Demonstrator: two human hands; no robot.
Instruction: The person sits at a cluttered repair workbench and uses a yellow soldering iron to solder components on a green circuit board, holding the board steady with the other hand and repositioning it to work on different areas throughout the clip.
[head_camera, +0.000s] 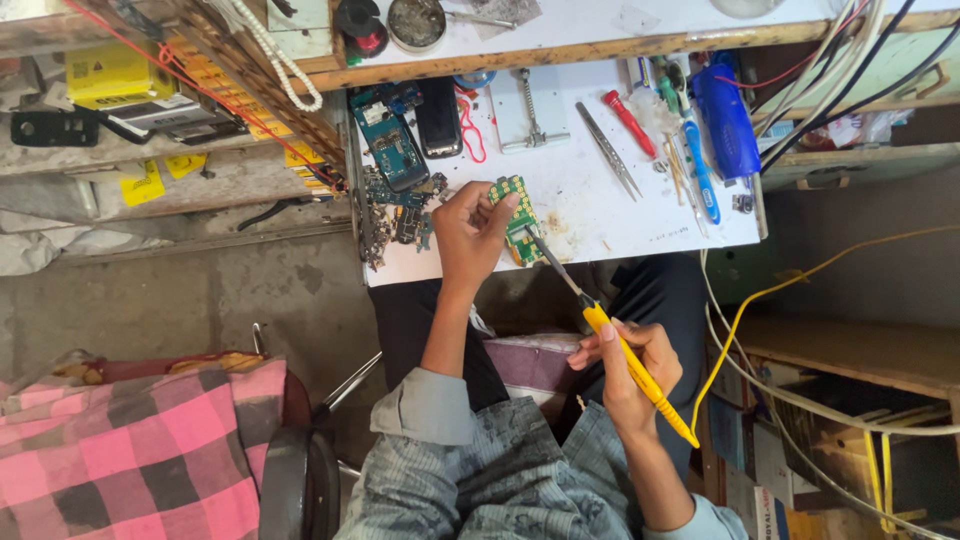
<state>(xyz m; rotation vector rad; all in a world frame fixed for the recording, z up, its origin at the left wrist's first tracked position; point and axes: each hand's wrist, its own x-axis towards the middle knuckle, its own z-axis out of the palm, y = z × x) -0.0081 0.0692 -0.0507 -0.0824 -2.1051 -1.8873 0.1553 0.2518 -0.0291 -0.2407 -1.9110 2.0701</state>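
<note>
The fingers (497, 212) of the left hand (468, 235) are closed on the edge of a small green circuit board (520, 218), pinning it on the near part of the white bench (585, 210). The right hand (630, 368) is wrapped narrow around the yellow handle of a soldering iron (618, 345), held like a pen, its dark metal tip reaching up and left to touch the board's near right edge.

Judged from this, work on the board is under way: the tip is on it, and nothing shows whether any joint is finished. The contact spot is too small to tell solder or smoke.

The board is a narrow green piece with rows of pale pads or keys on its face, lying slightly tilted, partly hidden under the left fingers. It sits close to the bench's near edge, above the person's lap.

Just left of it lies a heap of dark phone parts (395, 215), with a stripped blue phone frame (392, 150) and a black phone (438, 118) farther off. To the far right lie tweezers (606, 148), a red-handled screwdriver (628, 122) and a blue tool (726, 118). A yellow cord (760, 300) trails right from the iron.
</note>
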